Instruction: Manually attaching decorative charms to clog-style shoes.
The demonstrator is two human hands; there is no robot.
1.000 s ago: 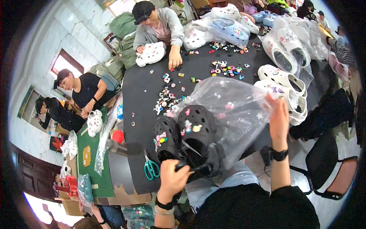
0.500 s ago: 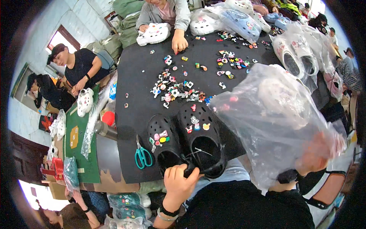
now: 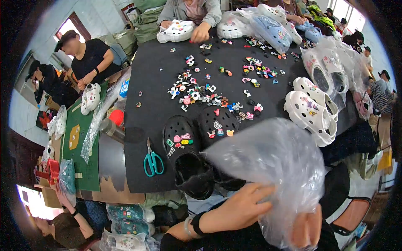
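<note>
My left hand [image 3: 245, 207] reaches across my front, its curved fingers gripping the near edge of a clear plastic bag [image 3: 278, 161]. Through the plastic, at the bag's lower end, shows my right hand [image 3: 307, 226], closed on it; its fingertips are blurred. The bag hangs partly over a pair of black clogs, left clog [image 3: 182, 144] and right clog [image 3: 217, 121]. Colourful charms sit on both clogs' toes, and the bag hides part of the right one. Left of them lie scissors [image 3: 153, 161] with teal handles.
Loose charms [image 3: 192, 90] lie scattered over the black mat [image 3: 146, 113]. A white clog pair [image 3: 310, 111] stands to the right, near bagged clogs [image 3: 331, 71]. Across the table a co-worker's hand [image 3: 201, 32] is beside a white clog [image 3: 176, 31]. A bottle [image 3: 112, 130] stands left.
My left hand has let go of the black clogs and moved right to the bag. The bag has come left and nearer me, uncovering the white clogs. The view has shifted slightly.
</note>
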